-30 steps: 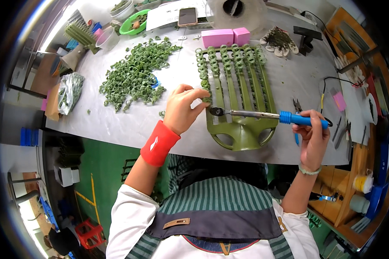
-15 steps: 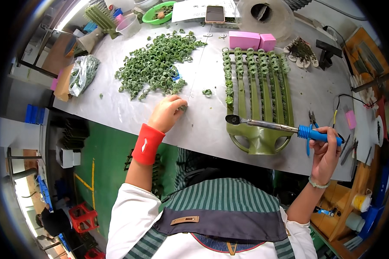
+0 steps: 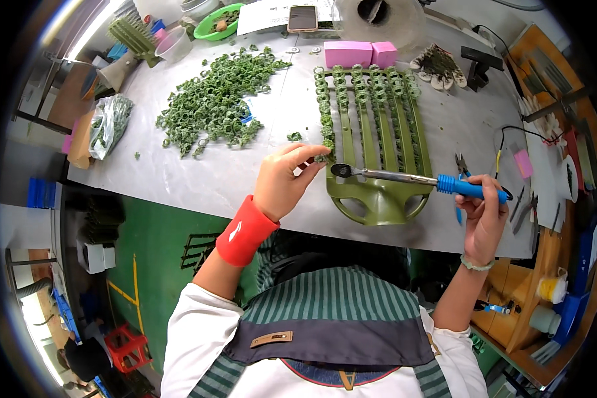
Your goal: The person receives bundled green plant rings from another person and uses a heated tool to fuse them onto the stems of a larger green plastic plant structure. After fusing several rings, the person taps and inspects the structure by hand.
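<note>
My left hand (image 3: 286, 176), with a red wristband, pinches a small green curled plastic piece (image 3: 321, 158) at the lower left corner of an olive-green pronged frame (image 3: 380, 207). Similar pieces line the frame's long bars, most densely at their far ends. In my right hand (image 3: 482, 222) is a soldering iron (image 3: 404, 176) with a blue handle. Its shaft points left across the base of the bars, and its dark round tip is close to my left fingertips. Whether the tip touches the frame, I cannot tell.
A wide pile of green curled pieces (image 3: 212, 103) lies left of the frame. Behind it are pink blocks (image 3: 348, 54), a phone (image 3: 302, 18) and a green basket (image 3: 219, 22). Pliers (image 3: 462, 166) and a stained glove (image 3: 437, 66) lie to the right. A plastic bag (image 3: 109, 125) sits far left.
My left hand has moved right from the pile's edge to the frame's corner, carrying the small piece. The whole view has shifted slightly; my right hand still holds the iron over the frame.
</note>
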Motion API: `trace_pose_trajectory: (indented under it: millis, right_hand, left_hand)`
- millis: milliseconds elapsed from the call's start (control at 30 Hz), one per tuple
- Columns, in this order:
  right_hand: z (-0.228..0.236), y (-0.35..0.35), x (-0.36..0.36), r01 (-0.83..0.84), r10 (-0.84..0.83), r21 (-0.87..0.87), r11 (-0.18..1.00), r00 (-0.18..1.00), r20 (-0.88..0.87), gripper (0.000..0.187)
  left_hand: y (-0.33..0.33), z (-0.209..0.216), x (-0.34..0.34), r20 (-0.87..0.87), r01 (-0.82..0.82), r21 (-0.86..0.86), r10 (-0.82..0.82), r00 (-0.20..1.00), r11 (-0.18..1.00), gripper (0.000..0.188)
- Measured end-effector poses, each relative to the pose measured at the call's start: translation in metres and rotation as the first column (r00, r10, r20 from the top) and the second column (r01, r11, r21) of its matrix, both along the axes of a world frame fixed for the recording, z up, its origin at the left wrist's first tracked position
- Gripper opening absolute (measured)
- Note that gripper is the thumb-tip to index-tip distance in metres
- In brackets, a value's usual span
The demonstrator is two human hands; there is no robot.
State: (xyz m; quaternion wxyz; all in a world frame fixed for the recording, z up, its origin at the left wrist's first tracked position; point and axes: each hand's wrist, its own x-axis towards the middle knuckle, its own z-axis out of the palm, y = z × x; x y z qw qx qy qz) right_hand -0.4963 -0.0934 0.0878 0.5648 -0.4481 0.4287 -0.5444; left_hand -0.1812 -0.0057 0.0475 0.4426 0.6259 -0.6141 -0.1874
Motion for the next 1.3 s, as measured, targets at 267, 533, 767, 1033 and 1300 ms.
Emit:
trace_pose_trajectory:
  millis: [267, 533, 767, 1033, 1300]
  right_hand:
    - [-0.010, -0.003, 0.016, -0.033, 0.033, 0.027, 0.999, 0.999, 0.027, 0.026]
    - [0.005, 0.001, -0.003, 0.011, -0.011, -0.025, 1.000, 1.000, -0.016, 0.026]
    - [0.007, 0.001, -0.025, -0.008, 0.008, -0.010, 1.000, 1.000, 0.017, 0.023]
    - [0.012, -0.004, -0.027, 0.010, -0.011, -0.050, 0.999, 1.000, -0.020, 0.024]
    - [0.013, -0.018, -0.011, 0.056, -0.057, -0.076, 0.996, 0.998, -0.008, 0.026]
  left_hand:
    - [-0.012, -0.010, -0.006, 0.334, 0.020, -0.132, 0.026, 0.942, 0.991, 0.028]
    - [-0.012, -0.008, -0.004, 0.382, 0.022, -0.092, 0.015, 0.924, 0.995, 0.029]
    - [-0.013, -0.005, 0.044, -0.220, -0.078, 0.098, 0.098, 0.971, 0.992, 0.017]
    - [-0.039, -0.037, 0.070, 0.411, 0.067, 0.090, -0.098, 0.906, 0.994, 0.036]
    - [-0.036, -0.038, 0.085, -0.191, -0.198, 0.218, 0.241, 0.951, 0.956, 0.018]
